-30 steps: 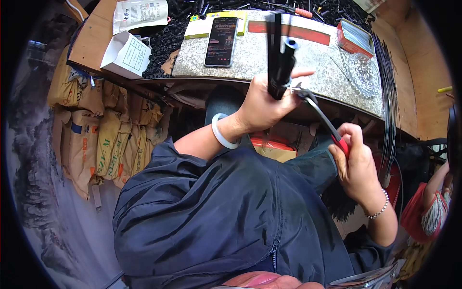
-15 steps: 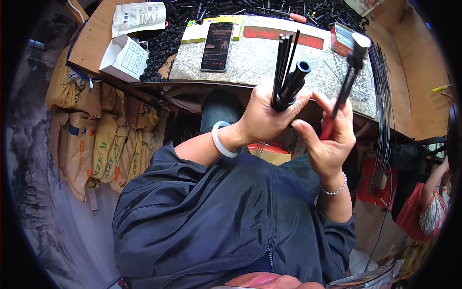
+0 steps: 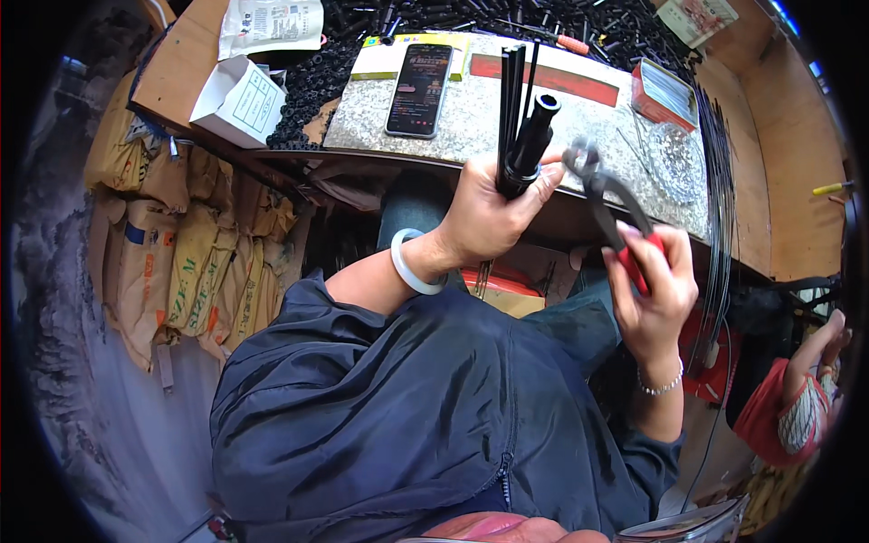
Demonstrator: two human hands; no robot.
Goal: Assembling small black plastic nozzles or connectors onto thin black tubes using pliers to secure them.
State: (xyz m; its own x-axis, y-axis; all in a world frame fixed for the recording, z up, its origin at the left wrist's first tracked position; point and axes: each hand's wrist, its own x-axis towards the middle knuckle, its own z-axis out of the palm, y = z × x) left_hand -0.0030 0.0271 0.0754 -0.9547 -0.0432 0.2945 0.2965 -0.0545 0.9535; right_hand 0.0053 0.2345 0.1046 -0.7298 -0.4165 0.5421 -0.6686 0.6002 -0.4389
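Observation:
My left hand (image 3: 493,213) is closed around a black socket-like tube (image 3: 532,140) with a round open end, held upright in front of the table edge. Several thin black rods (image 3: 510,100) stand beside the tube in the same grip. Red-handled pincers (image 3: 605,210) are in my right hand (image 3: 663,294), its fingers around the grips. Their handles are spread, and the blurred jaws are close to the fingertips of my left hand, to the right of the tube. I cannot tell whether the jaws touch anything.
On the table lie a phone (image 3: 419,90), a red strip (image 3: 543,80), a box of thin pieces (image 3: 665,95) and a clear round dish (image 3: 674,163). Black parts (image 3: 507,16) heap at the back. Long wires (image 3: 721,199) overhang the right edge. Another person's arm (image 3: 810,348) shows far right.
My right hand has moved down and to the right. The pincers have turned, bringing their jaws leftward near my left hand. My left hand has shifted slightly left with the tube and rods.

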